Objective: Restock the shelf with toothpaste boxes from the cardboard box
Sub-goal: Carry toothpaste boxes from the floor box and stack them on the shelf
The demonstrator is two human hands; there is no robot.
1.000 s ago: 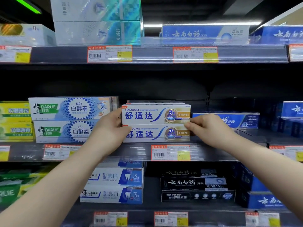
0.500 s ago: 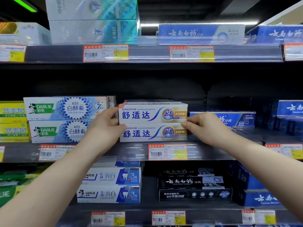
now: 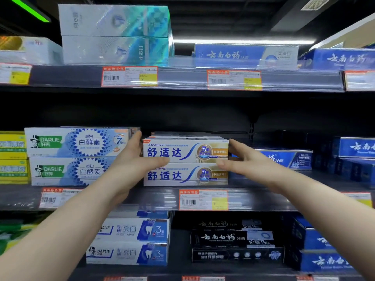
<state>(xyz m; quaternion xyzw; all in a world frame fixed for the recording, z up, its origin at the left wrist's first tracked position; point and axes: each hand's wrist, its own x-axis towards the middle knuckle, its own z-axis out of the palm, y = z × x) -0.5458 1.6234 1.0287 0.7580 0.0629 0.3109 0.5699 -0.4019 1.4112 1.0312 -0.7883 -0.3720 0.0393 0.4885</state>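
Observation:
Two white and gold Sensodyne toothpaste boxes sit stacked on the middle shelf (image 3: 142,197), the top box (image 3: 182,152) on the lower box (image 3: 178,176). My left hand (image 3: 132,161) clasps the stack's left end, fingers up along the side and thumb across the front at the seam. My right hand (image 3: 243,159) holds the right end, thumb on the front at the seam and fingers reaching behind the top box. More Sensodyne boxes show behind the stack. The cardboard box is out of view.
Two stacked Darlie boxes (image 3: 77,141) stand close on the left, touching my left hand's fingers. A blue toothpaste box (image 3: 284,159) lies to the right, set further back. Price tags (image 3: 203,199) line the shelf edge. Other toothpaste boxes fill the shelves above and below.
Both hands stay at the ends of the Sensodyne stack. Their fingers have spread and reach further back along the sides. The stack has not visibly moved on the shelf.

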